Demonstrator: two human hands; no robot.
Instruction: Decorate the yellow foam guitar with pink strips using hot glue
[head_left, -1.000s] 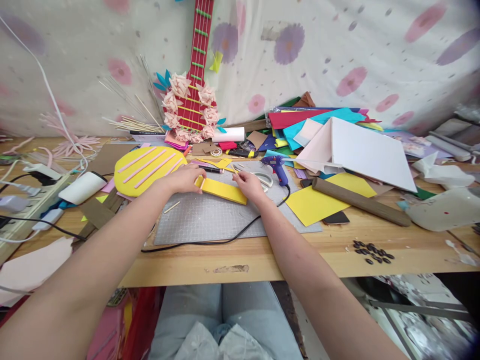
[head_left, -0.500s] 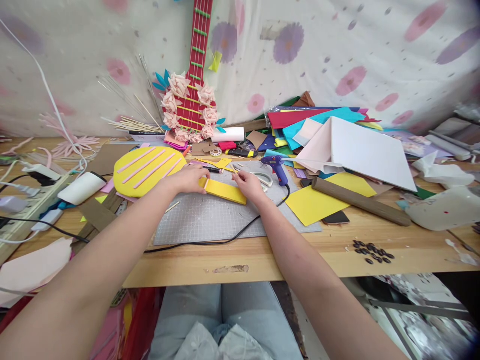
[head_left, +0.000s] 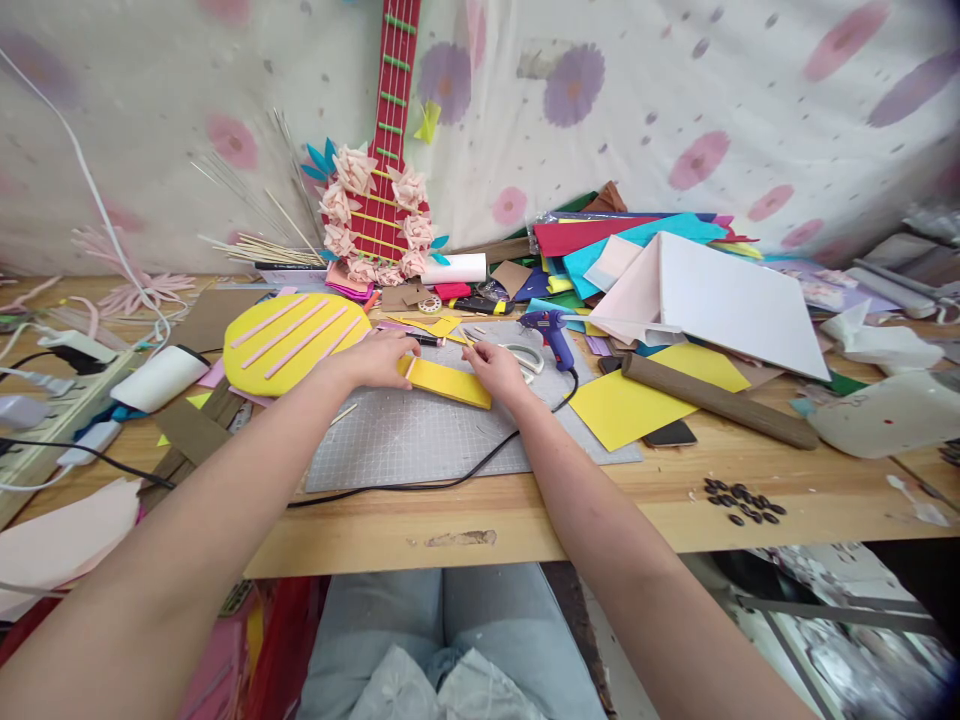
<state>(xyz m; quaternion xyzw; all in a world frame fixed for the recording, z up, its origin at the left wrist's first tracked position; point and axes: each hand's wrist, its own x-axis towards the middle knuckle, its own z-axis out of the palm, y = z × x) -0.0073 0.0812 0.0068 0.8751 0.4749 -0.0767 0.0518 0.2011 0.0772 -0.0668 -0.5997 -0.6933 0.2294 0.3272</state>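
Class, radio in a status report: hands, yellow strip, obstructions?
Left hand at left end of yellow strip, right hand at right end. Strip over grey cutting mat. Scissors near right hand.

From afar I make out a matt yellow strip (head_left: 452, 385), smooth plastic glue gun (head_left: 553, 335) and scuffed wooden table (head_left: 345, 545).

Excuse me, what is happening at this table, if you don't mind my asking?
A person's left hand is at one end of a yellow strip, beside a short pale stick; the right hand is at the other. The strip is over a gray cutting mat, near a blue glue gun.
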